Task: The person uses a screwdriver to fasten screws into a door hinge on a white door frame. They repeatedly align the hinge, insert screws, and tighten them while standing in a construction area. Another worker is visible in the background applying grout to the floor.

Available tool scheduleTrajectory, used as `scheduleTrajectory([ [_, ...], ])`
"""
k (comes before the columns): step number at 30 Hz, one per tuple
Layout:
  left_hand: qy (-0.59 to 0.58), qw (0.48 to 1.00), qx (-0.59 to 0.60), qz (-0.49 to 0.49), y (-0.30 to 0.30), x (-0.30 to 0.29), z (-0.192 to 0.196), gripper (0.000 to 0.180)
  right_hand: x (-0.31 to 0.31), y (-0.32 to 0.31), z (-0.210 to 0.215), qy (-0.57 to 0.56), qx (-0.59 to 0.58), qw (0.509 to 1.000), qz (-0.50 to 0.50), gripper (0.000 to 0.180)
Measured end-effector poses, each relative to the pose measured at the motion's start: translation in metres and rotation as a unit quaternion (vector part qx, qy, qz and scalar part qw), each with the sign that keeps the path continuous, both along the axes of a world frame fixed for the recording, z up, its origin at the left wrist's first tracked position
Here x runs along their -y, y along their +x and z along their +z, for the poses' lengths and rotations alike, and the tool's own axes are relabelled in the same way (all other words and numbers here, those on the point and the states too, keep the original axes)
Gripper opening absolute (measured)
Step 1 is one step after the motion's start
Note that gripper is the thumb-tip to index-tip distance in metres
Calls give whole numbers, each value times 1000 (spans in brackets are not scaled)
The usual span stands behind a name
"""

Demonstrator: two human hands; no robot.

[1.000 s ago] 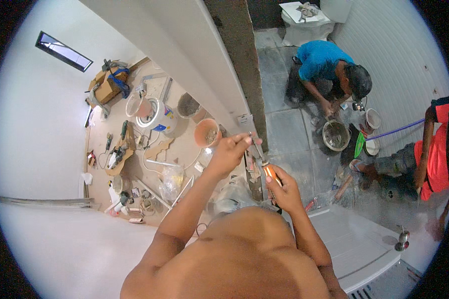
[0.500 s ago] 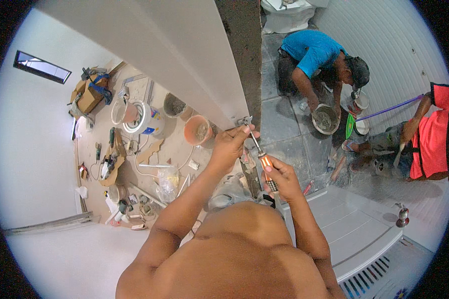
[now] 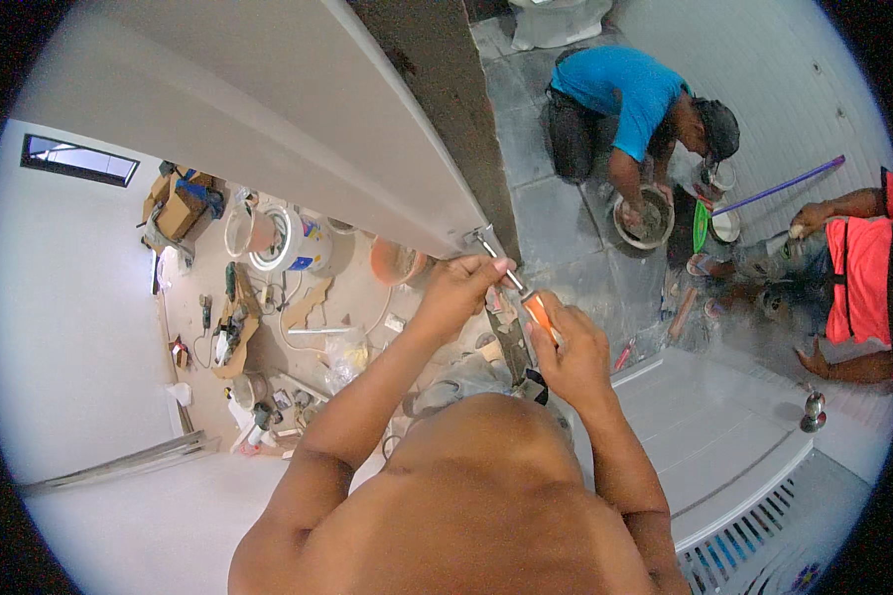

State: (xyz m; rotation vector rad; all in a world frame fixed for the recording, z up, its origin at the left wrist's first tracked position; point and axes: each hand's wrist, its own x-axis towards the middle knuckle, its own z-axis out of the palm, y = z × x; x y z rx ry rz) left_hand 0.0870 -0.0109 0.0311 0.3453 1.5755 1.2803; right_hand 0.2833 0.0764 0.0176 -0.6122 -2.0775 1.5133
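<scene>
A screwdriver (image 3: 538, 309) with an orange handle runs slantwise up to a small metal plate (image 3: 493, 238) on the edge of the white door frame (image 3: 437, 164). Its tip meets the plate, though the exact contact is too small to make out. My right hand (image 3: 575, 352) is wrapped round the handle and covers much of it. Higher up, my left hand (image 3: 463, 297) pinches the steel shaft between thumb and fingers, just below the plate.
On the right, a person in blue (image 3: 620, 94) crouches over a mortar bowl (image 3: 645, 238); another in red (image 3: 860, 283) is beyond. A white door (image 3: 709, 431) stands near right. Buckets (image 3: 298, 238), tools and scraps litter the left floor.
My view has shifted, so the frame's edge lies further left. My right hand has turned and moved up the handle, covering more of it. The person in red has moved an arm.
</scene>
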Motion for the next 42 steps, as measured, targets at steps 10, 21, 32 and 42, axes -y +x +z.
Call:
scheduleTrajectory([
  [10,66,992,104,-12,-10,1,3,29,15,11,10,-17,67,997,-20,35],
  [21,64,994,88,8,-7,-1,-1,30,23,3,-4,-225,22,970,-90,42],
  [32,94,985,140,19,-11,1,-6,27,25,14,-8,-41,-28,999,4,45],
  [42,117,979,155,56,-4,-6,-6,25,42,11,-6,-207,0,969,-135,39],
])
